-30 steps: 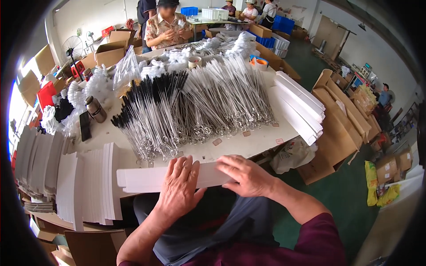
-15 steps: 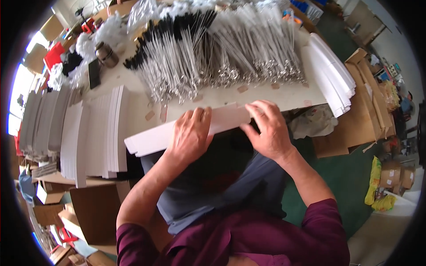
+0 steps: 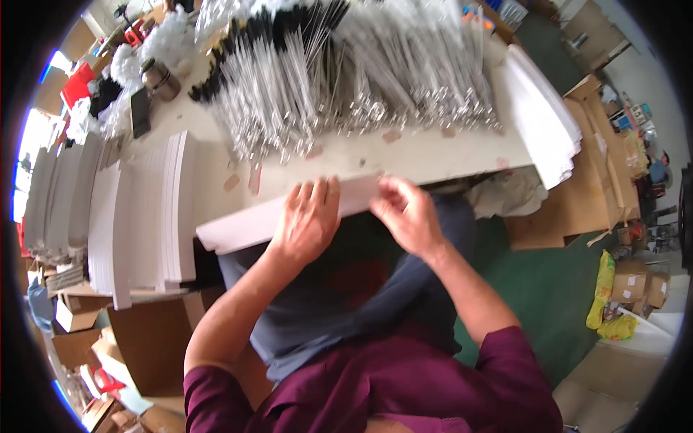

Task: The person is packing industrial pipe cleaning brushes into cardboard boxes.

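"Pale, broad desk (image 3: 433,160). What's at its near edge?"

"One long narrow white cardboard box (image 3: 244,228), slightly slanted, above the person's lap. Whether it touches the desk, I can't tell."

"And who has it?"

"Left hand (image 3: 309,220) across the middle, gripping it with fingers over the top; right hand (image 3: 408,215) with thumb and fingers closed on its right end."

"Around that?"

"Just left, a packed row of flat white cartons (image 3: 148,224). Farther in, a wide heap of thin metal-wire brushes (image 3: 361,94) with ring ends, bristles black and white."

"Farther out?"

"Left, a flat black phone (image 3: 139,113) beside a brownish metal flask (image 3: 160,81); right, a stack of long white cartons (image 3: 540,119), then an open brown cardboard box (image 3: 563,209)."
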### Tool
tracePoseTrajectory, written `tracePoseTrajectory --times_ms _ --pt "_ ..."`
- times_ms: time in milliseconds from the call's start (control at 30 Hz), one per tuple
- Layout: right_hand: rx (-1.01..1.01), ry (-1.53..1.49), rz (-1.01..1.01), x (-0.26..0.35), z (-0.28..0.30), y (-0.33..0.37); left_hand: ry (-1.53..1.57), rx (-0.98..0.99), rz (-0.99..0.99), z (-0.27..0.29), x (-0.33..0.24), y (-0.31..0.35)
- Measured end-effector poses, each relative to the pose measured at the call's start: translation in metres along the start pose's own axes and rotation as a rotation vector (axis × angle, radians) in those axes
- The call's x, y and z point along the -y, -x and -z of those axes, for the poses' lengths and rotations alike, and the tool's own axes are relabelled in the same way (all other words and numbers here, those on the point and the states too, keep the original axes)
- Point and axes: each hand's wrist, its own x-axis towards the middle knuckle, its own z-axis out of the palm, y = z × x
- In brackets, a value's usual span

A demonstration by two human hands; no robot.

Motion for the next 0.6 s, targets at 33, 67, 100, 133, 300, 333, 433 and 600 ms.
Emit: tracePoseTrajectory --times_ms 33,67,100,133,300,333,433,600 --pt "0.022 -0.152 -0.063 -0.002 -0.003 -0.001 0.004 0.058 0.018 -0.003 0.001 0.001" --pt "0.042 -0.096 -0.069 -0.002 -0.002 -0.001 -0.01 0.019 -0.003 -0.008 0.002 0.001" --pt "0.065 -0.108 -0.096 0.0 0.0 -0.002 -0.029 -0.021 -0.026 -0.006 0.002 0.001" --pt "0.115 -0.098 -0.147 -0.004 0.001 -0.004 -0.028 -0.057 -0.044 -0.007 0.002 0.001" --pt "0.29 -0.266 -0.355 0.011 0.017 -0.008 0.057 -0.008 -0.064 0.0 0.0 0.0" --pt "0.253 -0.308 -0.305 0.007 0.014 -0.007 0.04 0.023 -0.053 -0.002 0.001 -0.001" --pt "0.306 -0.461 -0.404 0.016 0.019 -0.012 0.04 0.016 -0.054 0.003 0.001 -0.003" --pt "0.342 -0.542 -0.549 0.023 0.026 -0.017 0.053 0.014 -0.078 0.004 0.006 -0.003"
